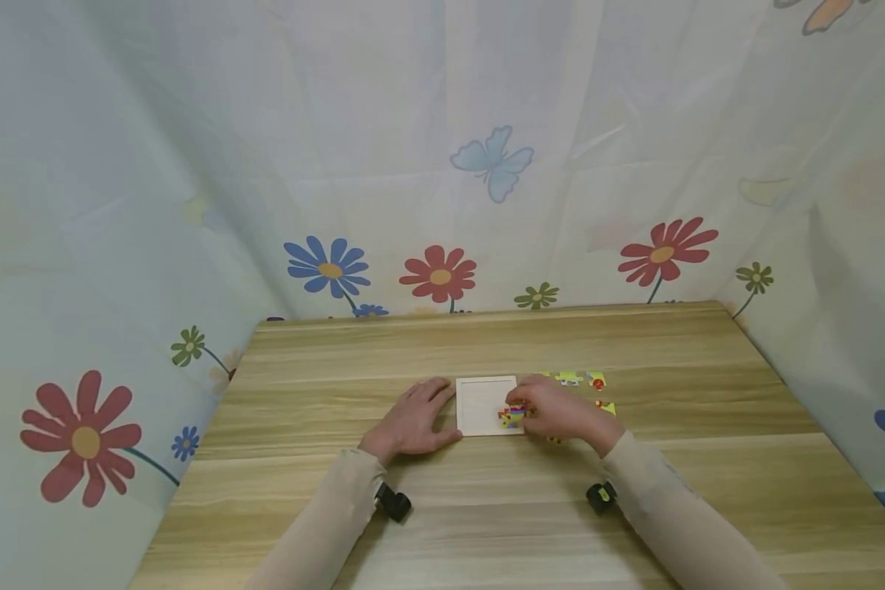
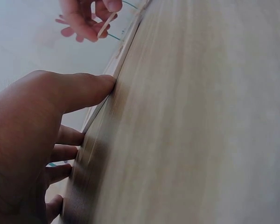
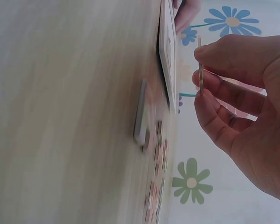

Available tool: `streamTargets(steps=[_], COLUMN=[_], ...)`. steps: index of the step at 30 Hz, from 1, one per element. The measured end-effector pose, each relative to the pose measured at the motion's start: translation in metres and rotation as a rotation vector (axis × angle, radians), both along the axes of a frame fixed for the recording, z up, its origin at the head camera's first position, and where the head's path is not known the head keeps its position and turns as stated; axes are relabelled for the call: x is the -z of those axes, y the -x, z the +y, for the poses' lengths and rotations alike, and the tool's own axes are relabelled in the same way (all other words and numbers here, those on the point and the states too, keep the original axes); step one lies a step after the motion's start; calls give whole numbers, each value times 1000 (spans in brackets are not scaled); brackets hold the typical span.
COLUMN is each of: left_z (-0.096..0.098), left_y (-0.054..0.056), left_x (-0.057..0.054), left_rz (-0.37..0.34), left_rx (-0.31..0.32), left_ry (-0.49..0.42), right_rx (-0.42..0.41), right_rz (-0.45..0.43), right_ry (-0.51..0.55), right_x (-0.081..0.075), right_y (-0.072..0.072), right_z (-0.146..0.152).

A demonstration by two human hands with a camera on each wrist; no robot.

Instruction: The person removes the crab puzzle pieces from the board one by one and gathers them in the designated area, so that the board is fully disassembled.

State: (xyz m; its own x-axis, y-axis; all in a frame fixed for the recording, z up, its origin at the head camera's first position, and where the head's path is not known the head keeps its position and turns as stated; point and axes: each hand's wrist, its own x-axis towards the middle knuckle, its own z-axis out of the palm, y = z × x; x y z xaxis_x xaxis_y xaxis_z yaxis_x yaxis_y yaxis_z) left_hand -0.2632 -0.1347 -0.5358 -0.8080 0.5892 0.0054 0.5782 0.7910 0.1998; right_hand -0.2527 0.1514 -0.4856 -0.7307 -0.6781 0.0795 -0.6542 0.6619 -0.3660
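Observation:
A pale wooden puzzle tray point(image 1: 479, 407) with a raised rim lies flat on the table. My right hand point(image 1: 556, 412) pinches a colourful jigsaw puzzle piece point(image 1: 512, 416) between thumb and fingers, over the tray's right side. In the right wrist view that puzzle piece point(image 3: 201, 70) is seen edge-on, raised above the table. My left hand point(image 1: 415, 419) rests at the tray's left side with fingers extended. The left thumb point(image 2: 91, 88) touches the tray's near edge in the left wrist view.
Several loose puzzle pieces point(image 1: 596, 379) lie on the table right of the tray, some partly hidden by the right hand. The wooden table point(image 1: 479, 516) ends at the back against a flowered curtain point(image 1: 383, 164). Each wrist wears a small black camera point(image 1: 393, 501).

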Motion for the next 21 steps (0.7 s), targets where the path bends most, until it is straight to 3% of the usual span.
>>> streamTargets(steps=[12, 21], left_z=[-1, -1], left_y=[1, 2], left_x=[3, 5], left_rz=[19, 6], left_rx=[16, 6], left_ry=[-15, -8], right_rx=[2, 26], right_rz=[77, 66], right_ry=[-14, -17], right_x=[-2, 3], right_y=[-5, -7], right_z=[19, 34])
